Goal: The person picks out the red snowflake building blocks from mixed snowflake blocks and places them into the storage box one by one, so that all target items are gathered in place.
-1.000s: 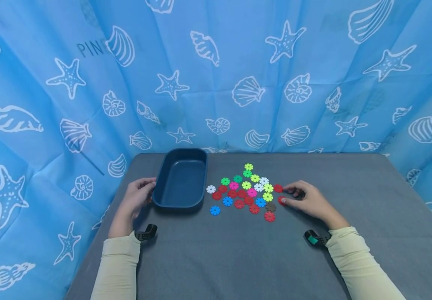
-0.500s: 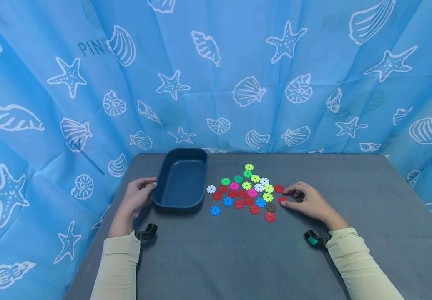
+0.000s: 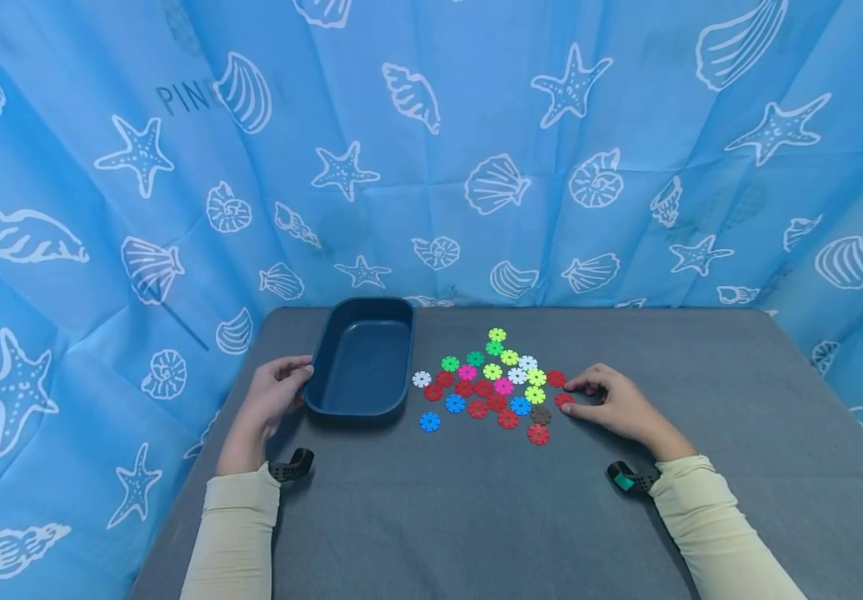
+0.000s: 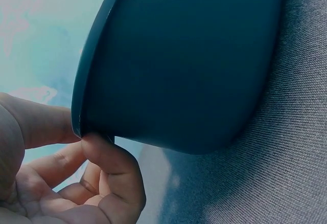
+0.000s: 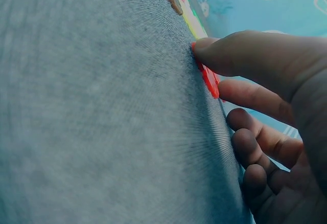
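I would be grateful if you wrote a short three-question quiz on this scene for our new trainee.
1. Multiple choice: what does the person's left grip hold?
A) a white disc
B) the edge of the dark blue tray
C) the patterned curtain

2. Fill in the number: ___ blue discs lie on the grey cloth.

3. True or false: the brown disc lies inside the dark blue tray.

Key:
1. B
2. Three
3. False; the brown disc lies on the grey cloth, to the right of the tray.

tray (image 3: 362,360): left of discs (image 3: 483,387) | discs: on table (image 3: 431,508), some perhaps overlapping
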Tool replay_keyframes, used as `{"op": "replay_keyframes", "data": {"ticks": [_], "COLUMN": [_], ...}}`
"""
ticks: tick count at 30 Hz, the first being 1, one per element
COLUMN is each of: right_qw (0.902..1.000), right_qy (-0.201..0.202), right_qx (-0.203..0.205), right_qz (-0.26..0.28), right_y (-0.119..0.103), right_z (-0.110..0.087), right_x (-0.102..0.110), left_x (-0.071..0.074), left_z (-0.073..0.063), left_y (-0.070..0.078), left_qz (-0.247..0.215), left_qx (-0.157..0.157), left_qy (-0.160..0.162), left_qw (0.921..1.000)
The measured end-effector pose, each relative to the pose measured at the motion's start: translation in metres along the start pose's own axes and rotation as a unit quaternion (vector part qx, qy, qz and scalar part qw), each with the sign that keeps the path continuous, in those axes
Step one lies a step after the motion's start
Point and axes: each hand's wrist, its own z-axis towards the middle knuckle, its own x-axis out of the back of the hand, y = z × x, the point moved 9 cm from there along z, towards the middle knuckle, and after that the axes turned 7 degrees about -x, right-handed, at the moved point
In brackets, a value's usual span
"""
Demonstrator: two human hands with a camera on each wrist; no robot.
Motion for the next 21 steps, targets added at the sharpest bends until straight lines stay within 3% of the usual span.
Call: {"op": "replay_keyframes", "data": {"ticks": [9,21], "right_qw": [0.9999,0.9999], "right_qy": [0.005,-0.003], "right_qx": [0.012,0.000], "right_qz": [0.005,-0.010], "right_y": [0.0005,0.0039], "right_z": [-0.0002,0.0012], "right_x": [-0.0011,-0.0022], "left_x": [0.0002,0.0007], "left_z": [-0.0002,-0.0001], "left_y": [0.0002,-0.0016], "left_qz": [0.002,0.003], "left_qx": [-0.001,0.007], "left_qy": [0.001,0.006], "left_qw": [1.0000,1.0000]}}
